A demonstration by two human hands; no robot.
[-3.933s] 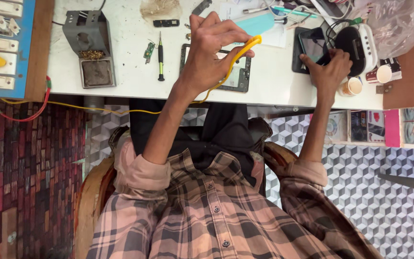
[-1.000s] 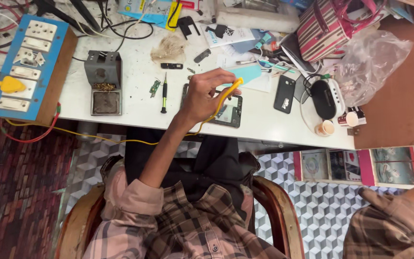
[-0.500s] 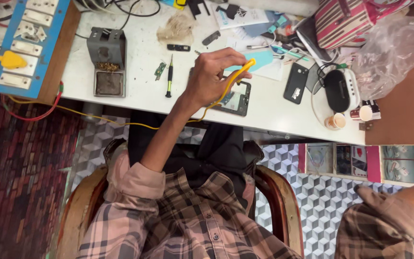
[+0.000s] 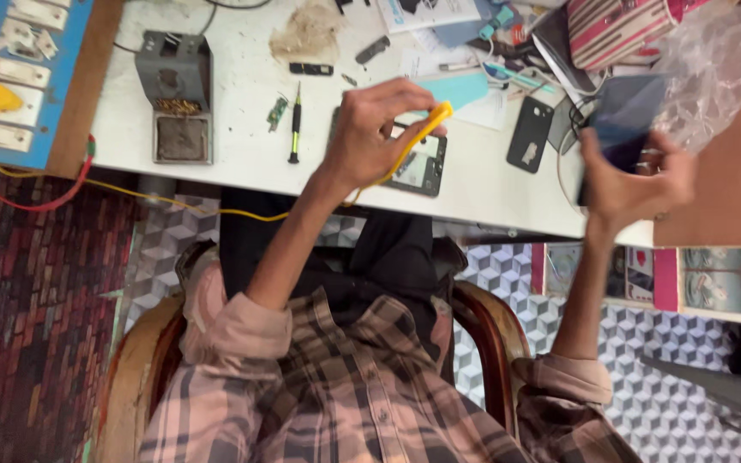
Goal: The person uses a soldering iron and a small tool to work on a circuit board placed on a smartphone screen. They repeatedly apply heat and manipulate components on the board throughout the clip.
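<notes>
Left hand [image 4: 370, 137]: fingers pinched round a yellow tool [image 4: 418, 137], its tip slanted toward the far side, poised above the opened phone [image 4: 418, 165], which lies flat at the near edge of the desk [image 4: 242, 51] within easy reach.

Right hand [image 4: 636, 176]: fingers curled round a dark phone panel [image 4: 623, 120], lifted clear of the desk and tilted, seemingly for inspection.

Nearby: black phone case [image 4: 529, 133] between the hands; screwdriver [image 4: 295, 124] and grey metal stand [image 4: 175, 94] to the left.

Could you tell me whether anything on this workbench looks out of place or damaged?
The opened device lies at the table's front edge with its insides showing. Small loose parts lie scattered beside the screwdriver. A yellow wire trails off the edge. Otherwise just clutter.
</notes>
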